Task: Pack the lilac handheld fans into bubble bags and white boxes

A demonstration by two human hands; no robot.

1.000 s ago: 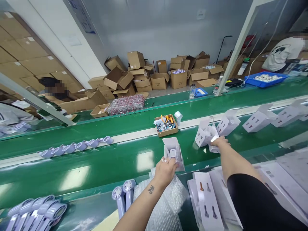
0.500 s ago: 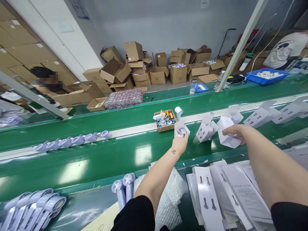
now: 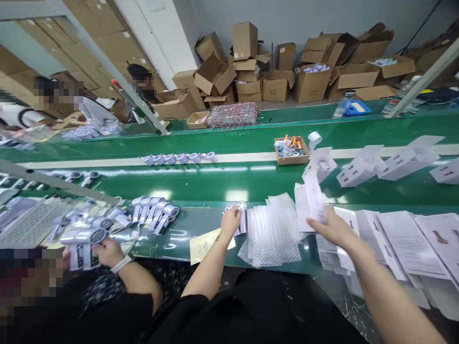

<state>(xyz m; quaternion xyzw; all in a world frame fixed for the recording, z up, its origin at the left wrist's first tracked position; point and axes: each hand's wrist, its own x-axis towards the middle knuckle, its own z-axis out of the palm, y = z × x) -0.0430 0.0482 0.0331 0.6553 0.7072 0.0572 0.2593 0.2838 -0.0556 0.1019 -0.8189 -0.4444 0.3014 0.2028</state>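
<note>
Moving left hand [image 3: 231, 220] to lilac plastic fans [image 3: 243, 224], leaving grip unclear; clasping white cardboard box [image 3: 315, 200] in half-closed right hand [image 3: 332, 228], beside illegibly printed flat white cartons [image 3: 412, 246].

My bare left hand [image 3: 231, 220] out ahead, fingers curled, my tattooed left forearm [image 3: 208, 263] slanting rightward, my bare right hand [image 3: 333, 226] clasping, thumb pointing left, bare right forearm [image 3: 382, 279] outstretched
</note>
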